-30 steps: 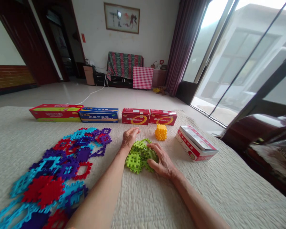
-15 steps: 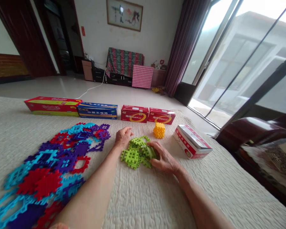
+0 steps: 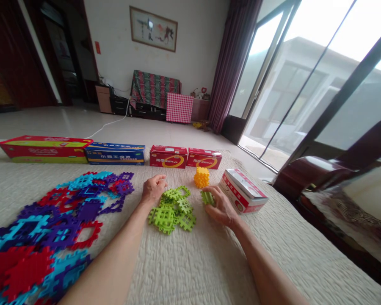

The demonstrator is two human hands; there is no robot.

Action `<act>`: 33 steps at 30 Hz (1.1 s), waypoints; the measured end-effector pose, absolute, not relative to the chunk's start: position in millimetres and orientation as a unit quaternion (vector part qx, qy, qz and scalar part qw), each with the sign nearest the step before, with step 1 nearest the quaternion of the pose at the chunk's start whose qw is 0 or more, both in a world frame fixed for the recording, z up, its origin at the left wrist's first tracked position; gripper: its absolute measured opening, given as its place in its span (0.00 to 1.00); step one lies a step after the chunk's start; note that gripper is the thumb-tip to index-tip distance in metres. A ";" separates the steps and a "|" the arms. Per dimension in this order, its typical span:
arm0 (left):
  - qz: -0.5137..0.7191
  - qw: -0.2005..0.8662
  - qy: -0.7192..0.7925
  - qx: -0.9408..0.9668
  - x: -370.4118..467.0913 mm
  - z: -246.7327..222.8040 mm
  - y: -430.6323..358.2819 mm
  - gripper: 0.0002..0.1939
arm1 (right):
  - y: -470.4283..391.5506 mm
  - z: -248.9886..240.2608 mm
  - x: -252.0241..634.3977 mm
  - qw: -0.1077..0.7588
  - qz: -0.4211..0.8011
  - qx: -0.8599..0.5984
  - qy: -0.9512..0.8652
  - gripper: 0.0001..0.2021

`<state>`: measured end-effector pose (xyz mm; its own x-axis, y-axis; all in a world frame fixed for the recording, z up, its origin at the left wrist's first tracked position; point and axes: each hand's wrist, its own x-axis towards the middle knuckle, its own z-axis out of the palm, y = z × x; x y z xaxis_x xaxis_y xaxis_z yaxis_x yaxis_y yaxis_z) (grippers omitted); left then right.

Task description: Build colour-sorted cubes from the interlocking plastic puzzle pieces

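My right hand (image 3: pixel 221 207) holds a green interlocking plastic tile (image 3: pixel 207 197) between thumb and fingers, low over the quilted bedcover (image 3: pixel 197 262). To its left lies a loose pile of similar green tiles (image 3: pixel 168 216), some with window-like lattices and notched edges. Just beyond that pile's left side is my left hand (image 3: pixel 154 189), its fingers curled closed; whatever may be inside them is hidden. A yellow cube-like stack of notched pieces (image 3: pixel 202 177) sits beyond the right hand.
A big heap of red, blue and purple tiles (image 3: pixel 63 220) spreads on the left. Along the back stand a red-green box (image 3: pixel 47 150), a blue box (image 3: pixel 116 154) and two red boxes (image 3: pixel 168 157). A white-red box (image 3: pixel 243 190) sits right of my right hand.
My right hand has moved right, away from the green pile, with a green tile in it. The left hand stays closed beside the pile. The camera view has turned slightly right.
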<state>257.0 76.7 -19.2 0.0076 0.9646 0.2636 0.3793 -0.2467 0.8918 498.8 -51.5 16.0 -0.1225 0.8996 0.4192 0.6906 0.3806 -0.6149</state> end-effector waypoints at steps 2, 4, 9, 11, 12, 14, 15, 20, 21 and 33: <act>0.467 0.312 0.530 0.636 257.2 -19.4 76.9 0.19 | -50.3 12.3 508.2 0.358 0.114 -0.555 -0.742 0.25; 0.464 0.308 0.532 0.637 257.4 -19.8 77.1 0.18 | -49.9 9.4 512.8 0.335 0.114 -0.559 -0.750 0.27; 0.460 0.299 0.537 0.641 257.6 -19.2 76.3 0.18 | -50.4 10.3 510.2 0.320 0.117 -0.556 -0.758 0.23; 0.458 0.301 0.536 0.642 257.8 -17.9 75.2 0.18 | -50.5 11.3 508.7 0.321 0.110 -0.552 -0.762 0.20; 0.457 0.299 0.536 0.644 257.9 -17.2 74.5 0.18 | -50.6 11.4 508.1 0.322 0.108 -0.549 -0.764 0.19; 0.454 0.294 0.537 0.648 258.0 -15.7 73.4 0.18 | -50.8 11.4 506.5 0.322 0.101 -0.542 -0.770 0.20; 0.454 0.290 0.537 0.649 258.0 -15.1 73.0 0.18 | -50.9 11.5 505.1 0.323 0.093 -0.539 -0.772 0.20; 0.456 0.281 0.538 0.651 258.5 -13.6 71.6 0.17 | -44.4 17.8 486.1 0.334 0.011 -0.533 -0.777 0.15; 0.456 0.280 0.537 0.652 258.8 -13.3 71.2 0.17 | -40.9 20.1 480.5 0.322 0.003 -0.526 -0.787 0.15; 0.459 0.256 0.539 0.659 260.1 -11.4 69.0 0.16 | -4.9 35.0 449.1 0.137 -0.036 -0.527 -0.838 0.11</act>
<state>260.1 69.0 -11.4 -0.0018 0.9446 0.3283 0.4753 -0.2880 0.8313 449.1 -4.9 35.0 -0.4072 0.8734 0.2672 0.8932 0.4420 -0.0833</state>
